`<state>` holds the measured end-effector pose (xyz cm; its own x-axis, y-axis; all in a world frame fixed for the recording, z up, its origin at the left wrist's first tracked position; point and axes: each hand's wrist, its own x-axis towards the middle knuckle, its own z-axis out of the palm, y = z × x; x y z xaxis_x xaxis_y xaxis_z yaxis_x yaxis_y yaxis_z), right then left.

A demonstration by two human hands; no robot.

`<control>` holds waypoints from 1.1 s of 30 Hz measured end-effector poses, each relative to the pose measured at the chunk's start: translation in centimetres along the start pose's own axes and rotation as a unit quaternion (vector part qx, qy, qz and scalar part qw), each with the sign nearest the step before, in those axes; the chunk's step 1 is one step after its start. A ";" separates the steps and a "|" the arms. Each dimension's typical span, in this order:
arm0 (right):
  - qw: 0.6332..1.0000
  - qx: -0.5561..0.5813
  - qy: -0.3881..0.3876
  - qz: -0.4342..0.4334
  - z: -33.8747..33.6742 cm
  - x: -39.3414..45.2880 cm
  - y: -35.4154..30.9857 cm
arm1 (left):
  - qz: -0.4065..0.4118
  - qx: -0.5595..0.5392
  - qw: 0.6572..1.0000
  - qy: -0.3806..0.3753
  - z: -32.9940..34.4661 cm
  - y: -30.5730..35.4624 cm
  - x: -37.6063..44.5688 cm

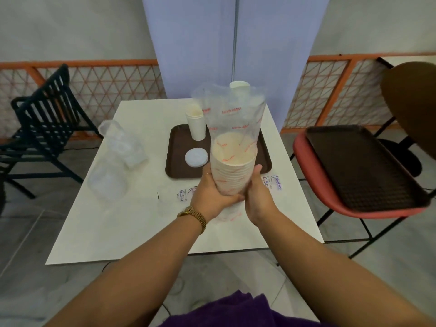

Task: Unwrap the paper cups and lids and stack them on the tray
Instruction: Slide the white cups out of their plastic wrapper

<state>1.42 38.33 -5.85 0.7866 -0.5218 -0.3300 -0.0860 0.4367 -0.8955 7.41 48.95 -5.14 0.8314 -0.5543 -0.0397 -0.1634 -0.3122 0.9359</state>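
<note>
Left hand (212, 193): grip wrapped around the lower left side of the wrapped cup stack, fingers curled under it; gold watch (193, 214) on the wrist.
Right hand (258, 197): grip pressed to the lower right side of the same stack, thumb up along its wall, palm closed against it.
Wrapped cup stack (232, 172): nested white paper cups, mouth up, held between both hands above the near part of the counter, just in front of the tray.
Wrapper (232, 112): clear plastic sleeve with red print, open at the top, standing loose above the stack's rim and still covering its sides.
Tray (179, 149): dark brown, on the far middle of the counter; its right part is hidden behind the sleeve.
Unwrapped cups (195, 122): short white stack, upright, at the tray's far left corner.
Lids (196, 157): low pile of white round lids on the tray, near side, just left of the held stack.
Far cup (239, 85): one white rim visible behind the sleeve top; what it stands on cannot be told.
Clear plastic bags (118, 161): crumpled, on the counter's left side, well apart from the tray.
Printed wrapper (186, 192): flat on the counter under the hands, purple lettering.
Counter (132, 232): white, square.
Second tray (361, 166): dark brown, resting on a red chair (304, 152) to the right of the counter.
</note>
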 end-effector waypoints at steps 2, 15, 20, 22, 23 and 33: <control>1.000 -0.006 0.011 0.028 -0.3 0.2 0.8 | -0.012 0.004 1.000 -0.001 0.3 -0.9 0.2; 0.985 0.007 0.020 0.173 -3.6 1.5 4.0 | -0.077 -0.013 0.996 -0.049 1.6 -5.6 1.4; 0.971 0.026 0.088 0.221 -4.8 1.2 2.9 | -0.072 -0.077 0.994 -0.017 1.7 -2.1 1.9; 0.955 0.120 0.082 0.259 -5.6 1.0 3.2 | -0.061 -0.099 0.993 -0.012 1.7 -0.6 2.4; 0.947 0.180 0.055 0.262 -5.8 1.1 3.5 | -0.060 -0.107 0.992 -0.018 1.7 0.1 2.6; 0.912 0.395 0.051 0.094 -6.2 1.6 0.9 | 0.028 0.374 0.905 -0.199 -1.0 9.4 0.6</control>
<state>-1.18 33.32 -9.04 0.7393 -0.4316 -0.5169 0.2867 0.8963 -0.3383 6.94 46.42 4.01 0.5782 -0.7725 -0.2624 -0.6365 -0.6283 0.4473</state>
